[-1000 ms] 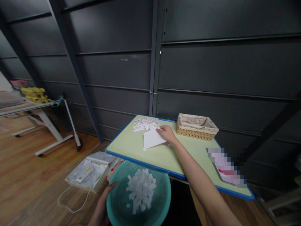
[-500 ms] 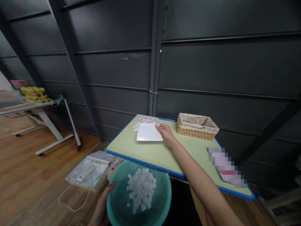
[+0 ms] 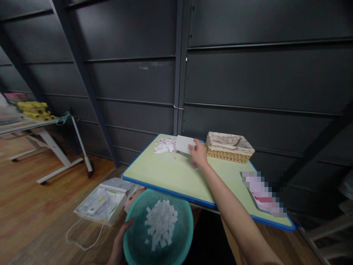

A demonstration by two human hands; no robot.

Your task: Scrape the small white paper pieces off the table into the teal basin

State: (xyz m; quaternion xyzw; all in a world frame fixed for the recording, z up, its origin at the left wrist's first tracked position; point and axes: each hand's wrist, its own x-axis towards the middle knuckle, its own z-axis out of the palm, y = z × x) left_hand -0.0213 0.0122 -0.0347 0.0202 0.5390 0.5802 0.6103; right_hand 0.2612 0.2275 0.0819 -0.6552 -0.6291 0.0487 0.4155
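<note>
My left hand (image 3: 120, 241) is closed on the left rim of a green plastic basket (image 3: 187, 235), low in front of me. Many small white paper pieces (image 3: 161, 222) lie heaped inside it. Over the back of the table, my right hand (image 3: 199, 154) grips the right edge of a flat white rectangular piece (image 3: 184, 144). Whether it is a card or a shallow tray, I cannot tell. Just left of that piece, white and pinkish-red paper scraps (image 3: 165, 145) lie in a loose pile.
A cloth-lined woven basket (image 3: 228, 156) stands at the back right of the pale-green, blue-edged table (image 3: 154, 173). A partly blurred pink packet (image 3: 263, 197) lies at its right. An open white box (image 3: 100, 204) with a cord sits at lower left; another table (image 3: 52, 143) stands farther left.
My right hand has moved the flat white piece back and to the right, uncovering more of the scrap pile. The green basket has shifted slightly left in view, still in my left hand.
</note>
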